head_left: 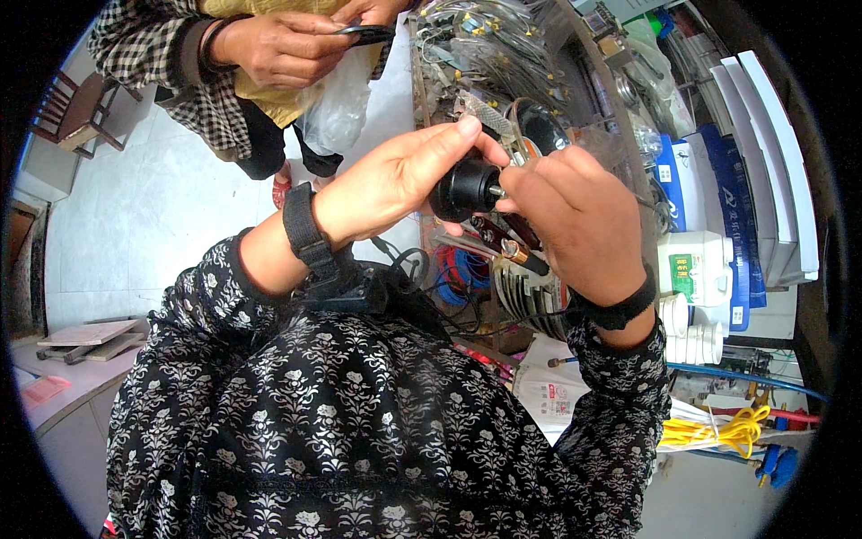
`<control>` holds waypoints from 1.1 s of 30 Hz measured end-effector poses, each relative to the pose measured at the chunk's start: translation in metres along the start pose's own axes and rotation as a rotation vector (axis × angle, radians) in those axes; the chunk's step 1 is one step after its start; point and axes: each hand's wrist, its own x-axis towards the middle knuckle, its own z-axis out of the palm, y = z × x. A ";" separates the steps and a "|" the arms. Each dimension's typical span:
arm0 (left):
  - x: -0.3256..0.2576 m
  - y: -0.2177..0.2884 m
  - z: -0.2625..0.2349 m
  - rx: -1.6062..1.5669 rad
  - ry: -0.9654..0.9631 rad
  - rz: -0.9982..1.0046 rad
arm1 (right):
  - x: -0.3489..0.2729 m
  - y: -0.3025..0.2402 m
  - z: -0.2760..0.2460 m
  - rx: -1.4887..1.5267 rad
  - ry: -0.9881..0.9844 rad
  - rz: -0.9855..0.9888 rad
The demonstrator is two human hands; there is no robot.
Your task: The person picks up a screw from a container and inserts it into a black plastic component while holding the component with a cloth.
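Note:
A black, round, cup-like part (464, 190) with a small metal stud on its right side is held up in front of me. My left hand (417, 171) is closed round it, thumb uppermost. From the right, my right hand (575, 216) pinches at the stud with thumb and bent forefinger; its fingertips partly hide the stud. The exact kind of the part does not show. Just below my right hand is a dark, gold-banded, rod-shaped thing (525, 256). Black straps circle both my wrists.
Bagged cables (489, 45) fill a shelf at the far middle. A co-worker's hands (287, 49) hold a dark flat object at the upper left. To the right stand a white jug (696, 269) and stacked white cups (696, 343), with a yellow cord bundle (718, 431) below.

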 end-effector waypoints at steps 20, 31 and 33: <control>0.006 -0.024 0.001 0.478 0.164 0.478 | -0.007 -0.007 0.008 0.235 0.058 0.185; 0.000 -0.002 0.013 0.162 0.158 0.303 | -0.014 -0.013 0.004 0.285 0.174 0.245; 0.000 -0.002 0.013 0.166 0.160 0.295 | -0.015 -0.012 0.003 0.221 0.147 0.235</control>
